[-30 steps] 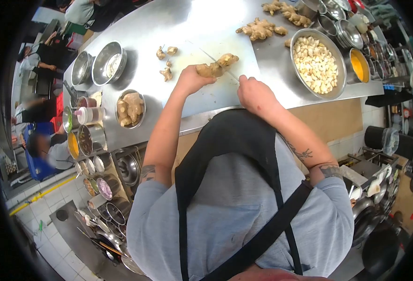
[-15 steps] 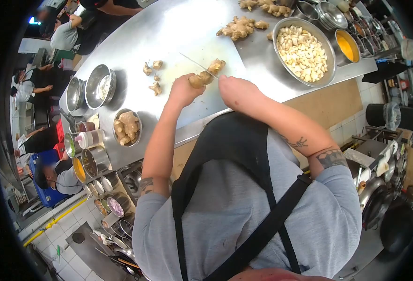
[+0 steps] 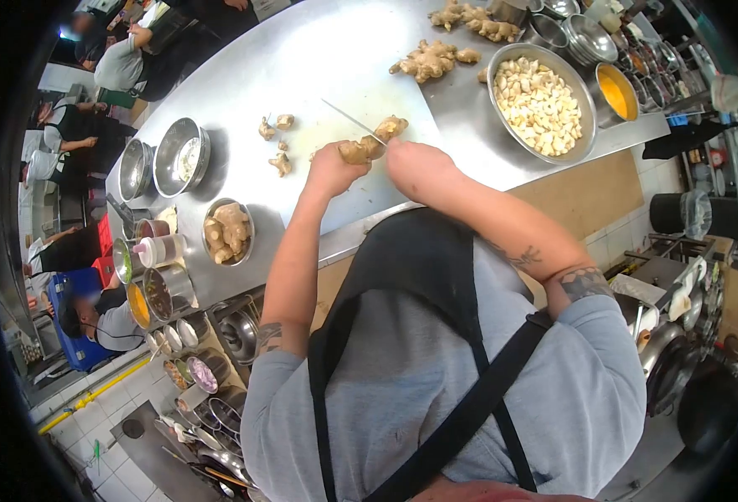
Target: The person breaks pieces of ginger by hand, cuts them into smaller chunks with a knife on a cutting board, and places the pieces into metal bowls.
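Note:
My left hand (image 3: pixel 335 170) is closed round one end of a knobby ginger root (image 3: pixel 356 151) above a pale cutting board (image 3: pixel 419 100). My right hand (image 3: pixel 419 170) grips a knife (image 3: pixel 350 120), its handle hidden in the fingers. The thin blade lies across the ginger and points away to the upper left. Several small ginger pieces (image 3: pixel 281 164) lie left of my left hand. A steel bowl of peeled ginger (image 3: pixel 227 232) stands nearer me on the left. Larger unpeeled ginger (image 3: pixel 427 60) sits past the board's far edge.
A big steel bowl (image 3: pixel 588 138) of pale chopped pieces stands at the right, beside a pot of orange liquid (image 3: pixel 615 92). Steel bowls (image 3: pixel 181 157) and a squeeze bottle (image 3: pixel 160 249) are at the left. Several people (image 3: pixel 118 63) stand beyond the table on the left.
The knife and ginger stay in my hands, with the blade still across the root. My right hand has shifted slightly to the left. The view has moved a little.

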Demonstrator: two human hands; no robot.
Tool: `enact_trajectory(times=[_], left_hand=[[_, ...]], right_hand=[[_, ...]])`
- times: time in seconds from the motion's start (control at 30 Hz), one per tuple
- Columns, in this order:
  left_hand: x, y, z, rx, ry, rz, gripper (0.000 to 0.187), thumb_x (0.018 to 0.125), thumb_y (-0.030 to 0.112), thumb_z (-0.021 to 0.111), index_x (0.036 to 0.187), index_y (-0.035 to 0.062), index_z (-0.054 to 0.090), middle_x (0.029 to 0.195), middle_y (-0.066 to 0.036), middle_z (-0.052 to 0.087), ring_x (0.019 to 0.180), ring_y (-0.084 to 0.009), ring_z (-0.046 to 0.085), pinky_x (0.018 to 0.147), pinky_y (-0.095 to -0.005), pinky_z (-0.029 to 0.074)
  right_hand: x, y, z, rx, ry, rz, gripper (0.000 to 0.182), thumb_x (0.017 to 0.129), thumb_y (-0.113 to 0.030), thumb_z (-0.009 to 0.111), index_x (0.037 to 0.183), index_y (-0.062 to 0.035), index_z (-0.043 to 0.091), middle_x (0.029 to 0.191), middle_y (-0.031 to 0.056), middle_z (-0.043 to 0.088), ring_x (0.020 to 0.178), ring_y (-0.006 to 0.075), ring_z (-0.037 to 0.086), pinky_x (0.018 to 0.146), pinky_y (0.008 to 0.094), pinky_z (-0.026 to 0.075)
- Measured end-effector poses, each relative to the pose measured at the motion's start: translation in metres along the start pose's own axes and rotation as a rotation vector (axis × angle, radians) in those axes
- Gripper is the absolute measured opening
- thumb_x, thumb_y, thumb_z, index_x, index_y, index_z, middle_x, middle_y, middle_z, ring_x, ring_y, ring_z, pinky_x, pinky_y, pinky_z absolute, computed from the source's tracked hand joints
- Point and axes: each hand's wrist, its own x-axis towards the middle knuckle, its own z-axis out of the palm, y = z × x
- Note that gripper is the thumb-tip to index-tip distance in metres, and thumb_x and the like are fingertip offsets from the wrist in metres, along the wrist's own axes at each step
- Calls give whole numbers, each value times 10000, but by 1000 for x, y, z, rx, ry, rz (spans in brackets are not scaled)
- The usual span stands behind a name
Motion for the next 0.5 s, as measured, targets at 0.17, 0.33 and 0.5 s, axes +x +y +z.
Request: enact_trajectory(times=[0.17, 0.33, 0.5], left_hand=[[-1, 3, -2, -53, -17, -17, 240, 769, 161, 825, 940, 9, 751, 759, -76, 731, 691, -176, 673, 682, -344, 540], [3, 2, -4, -13, -19, -18, 245, 770, 161, 831, 950, 12, 760, 755, -66, 730, 687, -165, 670, 672, -340, 538], [3, -1, -1, -67, -24, -63, 236, 777, 155, 837, 933, 1, 752, 734, -56, 713, 637, -136, 651, 606, -318, 523]], right_hand=[[-3, 3, -4, -6, -43, 2, 244, 987, -84, 419, 1074, 44, 607, 1046, 254, 727, 987, 406, 723, 845, 494, 579], [12, 12, 9, -5, -3, -18, 242, 985, -77, 421, 1078, 51, 604, 1036, 259, 724, 973, 410, 719, 831, 501, 574], [21, 20, 12, -80, 7, -80, 207, 943, -45, 485, 1081, 47, 609, 1021, 258, 724, 963, 406, 722, 806, 483, 582]])
